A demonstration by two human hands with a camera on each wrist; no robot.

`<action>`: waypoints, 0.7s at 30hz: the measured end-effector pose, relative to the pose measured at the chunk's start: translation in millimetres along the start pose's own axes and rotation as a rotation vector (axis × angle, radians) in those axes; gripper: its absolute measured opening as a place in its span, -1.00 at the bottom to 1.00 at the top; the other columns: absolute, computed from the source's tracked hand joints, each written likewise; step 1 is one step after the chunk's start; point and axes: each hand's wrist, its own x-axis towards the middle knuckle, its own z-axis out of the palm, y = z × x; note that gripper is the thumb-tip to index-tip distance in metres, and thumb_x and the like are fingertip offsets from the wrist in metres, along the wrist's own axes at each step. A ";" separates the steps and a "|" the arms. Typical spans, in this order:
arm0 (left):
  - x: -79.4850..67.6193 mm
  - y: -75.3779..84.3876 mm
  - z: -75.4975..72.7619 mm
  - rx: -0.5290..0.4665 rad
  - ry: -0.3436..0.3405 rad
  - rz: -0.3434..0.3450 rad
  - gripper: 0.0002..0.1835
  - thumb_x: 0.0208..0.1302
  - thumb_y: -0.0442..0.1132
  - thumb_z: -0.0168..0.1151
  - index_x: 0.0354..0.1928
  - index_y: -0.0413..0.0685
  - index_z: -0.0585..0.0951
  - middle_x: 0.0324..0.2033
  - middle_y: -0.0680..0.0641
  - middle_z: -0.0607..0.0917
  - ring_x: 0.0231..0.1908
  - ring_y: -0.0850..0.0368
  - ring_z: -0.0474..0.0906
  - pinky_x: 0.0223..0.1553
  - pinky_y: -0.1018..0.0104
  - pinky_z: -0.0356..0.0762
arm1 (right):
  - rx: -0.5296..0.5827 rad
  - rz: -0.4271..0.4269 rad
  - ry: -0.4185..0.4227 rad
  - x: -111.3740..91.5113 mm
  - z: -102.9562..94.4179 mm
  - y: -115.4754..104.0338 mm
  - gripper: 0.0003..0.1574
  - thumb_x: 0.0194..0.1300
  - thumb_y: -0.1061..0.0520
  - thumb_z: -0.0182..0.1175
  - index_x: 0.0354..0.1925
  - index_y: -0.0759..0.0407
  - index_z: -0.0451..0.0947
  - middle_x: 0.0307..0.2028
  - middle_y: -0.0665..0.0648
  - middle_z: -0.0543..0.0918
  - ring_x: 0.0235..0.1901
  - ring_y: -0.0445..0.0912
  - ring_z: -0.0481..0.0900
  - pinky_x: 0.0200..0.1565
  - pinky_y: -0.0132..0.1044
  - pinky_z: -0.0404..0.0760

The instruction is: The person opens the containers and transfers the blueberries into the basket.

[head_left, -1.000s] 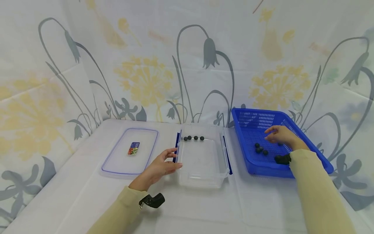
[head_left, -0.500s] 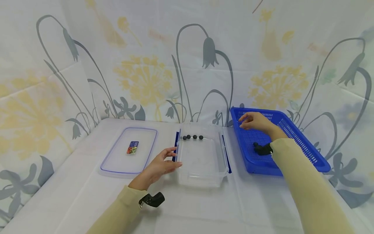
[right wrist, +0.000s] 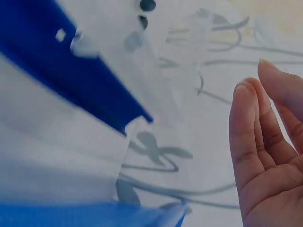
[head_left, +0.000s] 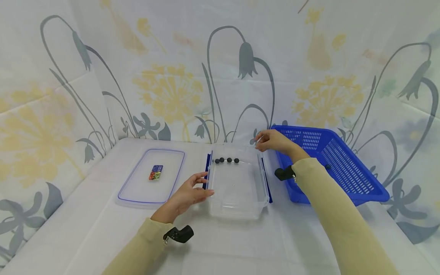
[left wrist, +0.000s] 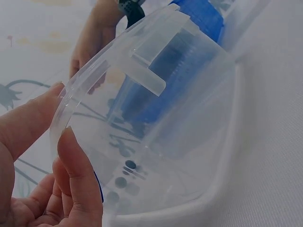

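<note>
A clear plastic food container [head_left: 237,212] sits lidless in the middle of the table, blue clips folded down at its sides. Along its far edge lies a row of several small dark round balls [head_left: 229,160]. My left hand [head_left: 187,196] grips the container's near-left rim, thumb and fingers around the edge in the left wrist view. Over the container's far right corner hovers my right hand [head_left: 275,142], thumb and fingertips drawn close together. No ball shows at the fingers [right wrist: 242,123] in the right wrist view; anything behind them is hidden.
To the right stands a blue perforated basket [head_left: 371,198], with a dark ball [head_left: 327,167] partly visible past my forearm. A flat lid [head_left: 137,191] with blue seal and small picture label lies at left. A flower-printed cloth [head_left: 185,46] hangs behind the table.
My right hand has risen out of the basket and travelled left to the container's far right corner, its fingers closer together than before. The left hand and the container have stayed put.
</note>
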 end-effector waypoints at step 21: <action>1.9 0.4 -1.7 0.015 -0.002 0.002 -0.23 0.04 -0.39 0.38 0.31 0.01 0.28 0.08 -0.12 0.33 -0.24 0.08 0.43 -0.10 0.22 0.52 | 0.055 0.212 0.146 55.8 90.2 2.9 -0.56 0.19 0.25 0.26 0.04 0.36 0.47 -0.21 0.21 0.56 -0.22 0.05 0.56 -0.06 -0.09 0.51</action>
